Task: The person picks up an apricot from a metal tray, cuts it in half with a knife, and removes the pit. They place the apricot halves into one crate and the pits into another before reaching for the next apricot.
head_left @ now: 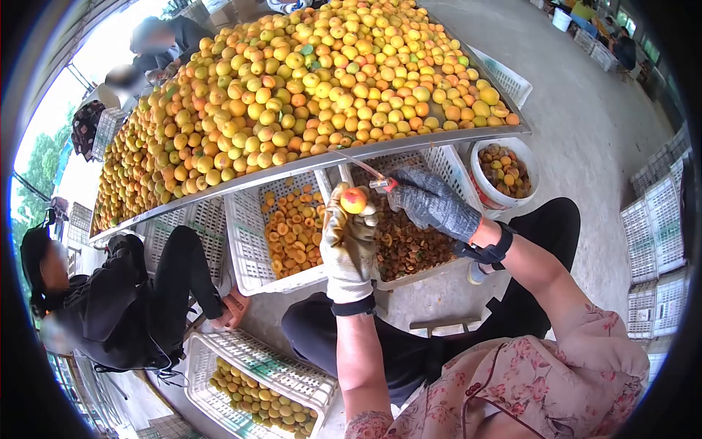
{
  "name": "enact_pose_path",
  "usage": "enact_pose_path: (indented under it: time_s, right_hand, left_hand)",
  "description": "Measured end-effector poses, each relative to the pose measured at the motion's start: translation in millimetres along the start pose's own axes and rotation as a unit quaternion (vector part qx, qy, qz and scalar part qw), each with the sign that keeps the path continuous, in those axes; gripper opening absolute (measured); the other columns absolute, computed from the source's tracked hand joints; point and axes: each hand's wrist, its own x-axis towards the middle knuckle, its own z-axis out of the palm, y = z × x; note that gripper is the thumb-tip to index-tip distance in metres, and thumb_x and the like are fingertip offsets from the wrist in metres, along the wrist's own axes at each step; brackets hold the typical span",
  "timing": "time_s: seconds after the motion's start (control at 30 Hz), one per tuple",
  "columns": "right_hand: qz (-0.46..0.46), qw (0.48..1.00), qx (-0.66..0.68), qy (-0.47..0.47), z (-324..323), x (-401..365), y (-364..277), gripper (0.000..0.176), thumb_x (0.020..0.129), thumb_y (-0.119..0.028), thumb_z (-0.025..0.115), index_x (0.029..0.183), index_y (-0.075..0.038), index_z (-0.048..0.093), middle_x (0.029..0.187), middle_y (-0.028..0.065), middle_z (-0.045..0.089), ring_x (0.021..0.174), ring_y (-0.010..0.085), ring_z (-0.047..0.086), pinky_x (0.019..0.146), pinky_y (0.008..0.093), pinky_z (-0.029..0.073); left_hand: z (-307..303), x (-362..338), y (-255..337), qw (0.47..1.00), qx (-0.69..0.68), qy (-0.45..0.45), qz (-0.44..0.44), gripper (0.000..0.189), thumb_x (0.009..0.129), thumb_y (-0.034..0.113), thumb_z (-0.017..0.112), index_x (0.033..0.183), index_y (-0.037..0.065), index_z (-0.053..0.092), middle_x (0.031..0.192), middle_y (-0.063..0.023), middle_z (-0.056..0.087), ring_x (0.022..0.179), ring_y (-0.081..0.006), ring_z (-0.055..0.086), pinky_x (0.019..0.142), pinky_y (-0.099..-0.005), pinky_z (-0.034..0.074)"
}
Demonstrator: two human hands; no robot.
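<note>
My left hand [349,245], in a whitish work glove with a coated palm, holds up a single red-and-yellow apricot [354,200] in its fingers. My right hand [431,201] wears a grey knitted glove and is closed around a small tool [387,183] with a red handle and a metal band. A thin strip runs from the tool toward the table's edge. Beneath my hands sit a white crate of apricot halves [296,238] on the left and a crate of brown pits and scraps [413,245] on the right.
Whole apricots [314,80] cover the metal-rimmed table [307,162] ahead. A white bucket [537,172] of darker fruit stands at right. Another crate [270,366] holds apricots at lower left. A person in black [110,314] sits at left; stacked crates [651,241] line the right.
</note>
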Motion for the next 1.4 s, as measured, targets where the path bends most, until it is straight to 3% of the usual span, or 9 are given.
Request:
enact_pose_path:
  time_s: [0.07,0.13,0.23,0.6,0.87,0.97,1.2,1.27,1.4]
  right_hand:
    - [0.017,0.998,0.059,0.0,-1,-6,2,0.023,0.088,-0.021,0.063,0.102,-0.003,0.061,0.075,0.0045,0.058,0.069,0.0096,0.052,0.063,0.0253,0.045]
    - [0.054,0.997,-0.049,-0.03,-1,-11,3,0.022,0.09,-0.019,0.06,0.101,0.0,0.061,0.07,0.0027,0.057,0.063,0.0086,0.052,0.058,0.0252,0.044]
    - [0.015,0.997,-0.074,-0.011,4,-17,1,0.024,0.09,-0.021,0.06,0.099,0.001,0.061,0.065,0.0033,0.057,0.058,0.0095,0.052,0.055,0.0273,0.043]
    - [0.028,0.99,-0.137,0.003,2,-30,7,0.024,0.09,-0.023,0.059,0.093,0.0,0.062,0.064,0.0106,0.058,0.056,0.0178,0.055,0.055,0.0323,0.043]
    - [-0.095,0.979,-0.174,0.042,2,-32,30,0.021,0.088,-0.02,0.06,0.093,0.0,0.063,0.069,0.0127,0.06,0.061,0.0249,0.058,0.057,0.0346,0.044]
    - [-0.023,0.99,-0.132,0.045,5,-33,25,0.022,0.088,-0.019,0.06,0.095,0.002,0.062,0.073,0.014,0.061,0.064,0.0263,0.059,0.058,0.0348,0.045]
    - [-0.05,0.989,-0.131,0.049,15,-25,43,0.021,0.089,-0.017,0.059,0.098,0.002,0.062,0.076,0.0142,0.062,0.065,0.0191,0.058,0.06,0.0319,0.045]
    - [0.05,0.998,-0.036,0.019,16,-17,40,0.022,0.09,-0.017,0.058,0.099,0.002,0.063,0.077,0.0128,0.063,0.067,0.0156,0.057,0.062,0.0305,0.046]
    - [0.064,0.998,-0.018,0.014,18,-12,53,0.023,0.09,-0.019,0.058,0.101,0.001,0.063,0.078,0.0116,0.064,0.068,0.0129,0.055,0.065,0.0298,0.046]
  left_hand:
    - [2,0,5,0.998,-0.059,0.013,-0.002,0.038,0.096,0.023,0.045,0.127,0.0,0.044,0.116,-0.0149,0.056,0.092,-0.0212,0.057,0.078,-0.0314,0.049]
    - [1,1,8,0.996,-0.086,0.005,-0.015,0.043,0.092,0.022,0.053,0.128,0.0,0.042,0.119,-0.0159,0.054,0.093,-0.022,0.057,0.079,-0.0307,0.049]
    - [-7,3,6,1.0,0.005,0.012,0.021,0.062,0.081,0.021,0.068,0.13,-0.001,0.037,0.124,-0.0182,0.049,0.094,-0.021,0.057,0.081,-0.029,0.049]
    - [4,4,4,0.999,0.029,-0.011,0.016,0.046,0.089,0.018,0.058,0.127,-0.002,0.043,0.119,-0.0184,0.053,0.089,-0.0188,0.059,0.079,-0.0279,0.051]
    - [6,5,-1,0.997,0.073,-0.007,0.018,0.037,0.094,0.016,0.051,0.126,-0.002,0.045,0.117,-0.0157,0.056,0.092,-0.0184,0.06,0.08,-0.0283,0.051]
    - [13,4,0,0.996,0.088,0.015,0.031,0.039,0.094,0.014,0.05,0.128,-0.004,0.043,0.12,-0.02,0.053,0.106,-0.0279,0.058,0.092,-0.037,0.048]
    - [3,6,-4,0.996,0.084,0.03,0.027,0.035,0.095,0.017,0.05,0.122,-0.004,0.048,0.111,-0.0167,0.059,0.098,-0.0232,0.061,0.086,-0.0328,0.05]
    - [5,6,-8,0.994,0.091,0.057,0.022,0.033,0.095,0.019,0.05,0.12,-0.003,0.05,0.107,-0.0147,0.061,0.093,-0.0201,0.062,0.082,-0.0301,0.05]
    - [-8,9,-16,0.991,0.105,0.074,0.03,0.035,0.095,0.023,0.05,0.12,-0.001,0.05,0.107,-0.0141,0.061,0.09,-0.0184,0.062,0.078,-0.0282,0.05]
